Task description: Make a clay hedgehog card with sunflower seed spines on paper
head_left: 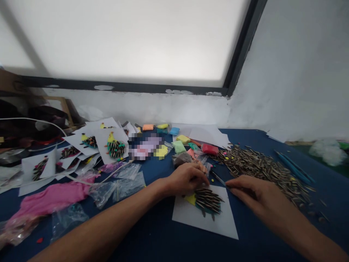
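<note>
A white sheet of paper (201, 223) lies on the blue table in front of me. On it is a hedgehog picture (208, 200) with a yellow clay head, a teal clay body and striped sunflower seeds as spines. My left hand (188, 178) rests over the sheet's top edge, fingers curled; whatever they hold is hidden. To the right of the sheet, my right hand (248, 191) pinches a thin, grey, pen-like tool (218, 178) between thumb and forefinger. The tool's far end points up and left, towards small plastic bags of clay (203, 165).
A heap of sunflower seeds (256, 163) spreads at right, beside a long blue tool (294, 167). Colourful clay packs (183, 139) lie at the back. Finished hedgehog sheets (111, 145), pink clay (54, 198), clear bags (129, 185) and a white cable (107, 178) cover the left.
</note>
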The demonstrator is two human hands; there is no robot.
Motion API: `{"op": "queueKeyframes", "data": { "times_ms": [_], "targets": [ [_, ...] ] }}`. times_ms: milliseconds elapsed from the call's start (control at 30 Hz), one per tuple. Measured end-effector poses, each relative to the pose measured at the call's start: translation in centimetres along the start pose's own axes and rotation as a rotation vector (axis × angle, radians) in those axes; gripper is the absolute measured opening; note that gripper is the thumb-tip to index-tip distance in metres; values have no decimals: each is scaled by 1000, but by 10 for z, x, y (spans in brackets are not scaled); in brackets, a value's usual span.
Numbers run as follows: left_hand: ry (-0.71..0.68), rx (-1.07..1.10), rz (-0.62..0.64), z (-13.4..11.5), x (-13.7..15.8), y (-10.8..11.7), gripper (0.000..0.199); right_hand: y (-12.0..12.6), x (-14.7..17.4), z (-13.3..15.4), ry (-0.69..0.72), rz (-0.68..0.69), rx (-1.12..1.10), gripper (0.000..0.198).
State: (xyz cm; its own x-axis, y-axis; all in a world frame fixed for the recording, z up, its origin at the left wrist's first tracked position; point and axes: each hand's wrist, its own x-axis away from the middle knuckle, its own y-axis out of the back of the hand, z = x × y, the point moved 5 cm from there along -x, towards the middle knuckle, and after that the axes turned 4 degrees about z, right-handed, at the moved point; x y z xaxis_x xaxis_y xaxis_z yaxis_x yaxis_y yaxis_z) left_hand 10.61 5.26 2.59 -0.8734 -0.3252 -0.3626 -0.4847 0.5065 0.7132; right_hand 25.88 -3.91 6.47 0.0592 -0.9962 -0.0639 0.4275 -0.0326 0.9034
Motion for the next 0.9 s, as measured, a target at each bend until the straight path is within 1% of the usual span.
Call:
{"op": "queueKeyframes", "data": {
  "times_ms": [133,267,500,600,667,900],
  "targets": [
    [-18,-16,-5,-1,0,0,22,-12,5,9,-34,162,36,16],
    [-27,-11,-5,0,0,0,23,-20,7,8,-43,239,105,16],
    [-35,25,-13,-1,0,1,22,-22,7,9,-90,252,162,19],
    [-19,21,4,-1,0,0,22,-24,6,13,-76,271,169,20],
    [-18,12,-4,-2,0,1,22,-25,5,14,-66,260,164,20],
    [1,0,8,-1,0,1,22,-24,7,12,-54,259,160,18]
  ]
}}
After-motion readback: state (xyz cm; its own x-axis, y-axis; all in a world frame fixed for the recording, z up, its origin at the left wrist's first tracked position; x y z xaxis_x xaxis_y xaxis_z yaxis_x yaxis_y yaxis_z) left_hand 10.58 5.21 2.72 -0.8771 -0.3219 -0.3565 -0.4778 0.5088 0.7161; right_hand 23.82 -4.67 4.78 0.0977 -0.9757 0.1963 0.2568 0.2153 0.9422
